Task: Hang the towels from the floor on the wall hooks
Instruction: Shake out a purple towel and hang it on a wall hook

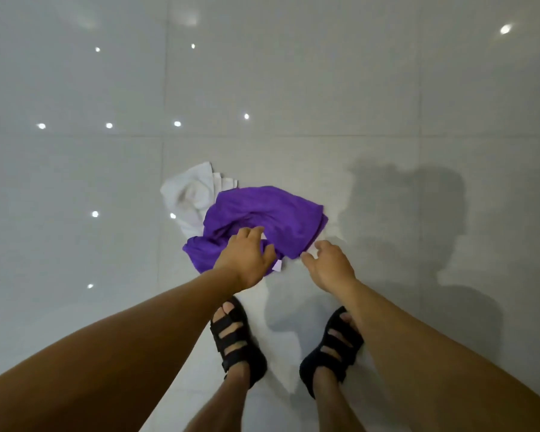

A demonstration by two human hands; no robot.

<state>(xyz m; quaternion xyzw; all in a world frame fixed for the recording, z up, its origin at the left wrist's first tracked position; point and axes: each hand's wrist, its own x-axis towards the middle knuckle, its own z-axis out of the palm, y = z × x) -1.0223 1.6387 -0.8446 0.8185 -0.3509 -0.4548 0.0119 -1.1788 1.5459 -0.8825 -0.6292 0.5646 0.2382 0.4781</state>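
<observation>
From the head camera: soft, matte purple towel crumpled in loose folds on the glossy pale-grey tiled floor, overlapping the near edge of a rumpled white towel behind and to its left. Small pale label at the purple hem. Left hand reaching down over the purple cloth, fingers spread and nearly straight, gripping nothing. Right hand just beside the towel's near right corner, fingers loosely bent, empty. Black strapped sandals below, on the tiles.
</observation>
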